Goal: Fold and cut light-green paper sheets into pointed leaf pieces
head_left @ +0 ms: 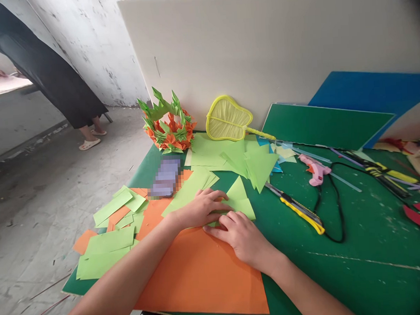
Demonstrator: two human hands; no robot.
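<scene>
My left hand [201, 208] lies flat with fingers stretched out, pressing on a light green folded paper [240, 199]. Beside it, my right hand [241, 235] also presses its fingers down on the near edge of that same paper. Both rest over a large orange sheet [201, 274] on the green table [357, 262]. Neither hand grips anything.
Loose green and orange paper pieces [110, 227] lie at left. A green-and-orange origami wreath [168, 124], a yellow fan [229, 119], a yellow utility knife [297, 208], a pink glue gun [315, 169] with black cord, and green and blue boards [323, 124] are around. A person stands far left.
</scene>
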